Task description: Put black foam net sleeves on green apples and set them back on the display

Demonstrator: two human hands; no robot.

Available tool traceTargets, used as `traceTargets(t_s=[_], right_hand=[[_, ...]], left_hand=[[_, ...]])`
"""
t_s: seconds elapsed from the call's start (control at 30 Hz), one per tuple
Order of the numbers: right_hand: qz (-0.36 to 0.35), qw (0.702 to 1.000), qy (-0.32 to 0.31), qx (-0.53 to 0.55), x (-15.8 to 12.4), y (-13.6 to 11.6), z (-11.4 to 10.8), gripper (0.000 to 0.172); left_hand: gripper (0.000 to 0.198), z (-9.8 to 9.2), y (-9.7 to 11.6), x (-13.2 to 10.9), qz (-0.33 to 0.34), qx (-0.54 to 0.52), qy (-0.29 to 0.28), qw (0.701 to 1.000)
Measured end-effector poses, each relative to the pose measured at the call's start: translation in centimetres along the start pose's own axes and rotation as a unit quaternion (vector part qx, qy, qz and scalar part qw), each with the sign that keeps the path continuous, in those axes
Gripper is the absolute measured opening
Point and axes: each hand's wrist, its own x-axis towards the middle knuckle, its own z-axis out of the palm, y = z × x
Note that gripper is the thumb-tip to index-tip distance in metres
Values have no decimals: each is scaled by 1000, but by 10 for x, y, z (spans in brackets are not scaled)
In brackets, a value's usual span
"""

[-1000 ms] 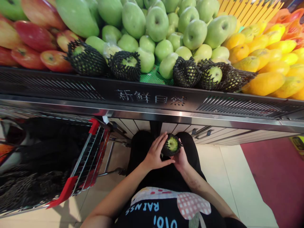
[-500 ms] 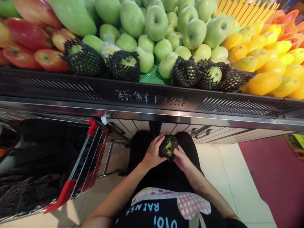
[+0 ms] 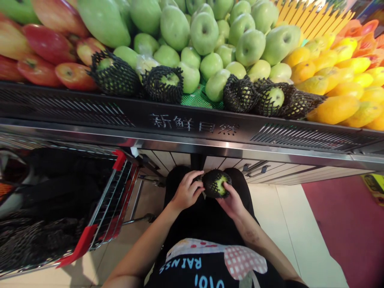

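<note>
Both my hands hold one green apple [image 3: 221,185] wrapped in a black foam net [image 3: 213,183], low in front of my lap below the fruit stand. My left hand [image 3: 186,192] pinches the net's left side with curled fingers. My right hand [image 3: 231,202] cups the apple from underneath. The net covers most of the apple; green skin shows through an opening on the right side.
A fruit stand [image 3: 192,124] spans the view, with green apples [image 3: 204,32], red apples [image 3: 48,44], yellow mangoes [image 3: 336,108] and several netted apples [image 3: 163,84] along its front edge. A shopping cart [image 3: 99,208] with black nets stands at my left.
The netted apple has been turned in my hands, so its bare green side now faces right. My left hand shifted from cupping it to pinching the net's left edge.
</note>
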Motion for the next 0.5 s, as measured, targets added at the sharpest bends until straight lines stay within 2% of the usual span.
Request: traceTargets(t_s=[0.1,0.23,0.27,0.4,0.5], right_hand=[[-15,999,-6,40,0,-2,2,35],[-19,1000,11,23,-2,-2,3,32],[-15,1000,11,21,-2,-2,3,33],[-4,999,-6,45,-3,-3,5,31],[-5,998,-18,63,-2,-4,5,29]], left_hand=[[9,3,0,-5,-24,-16,-2,1000],[38,4,4,-6,-49,-60,23,997],[41,3,6,-4,-51,-55,21,997],[17,0,14,5,-46,-20,-6,999],[13,-1,11,8,-25,0,-14,1000]])
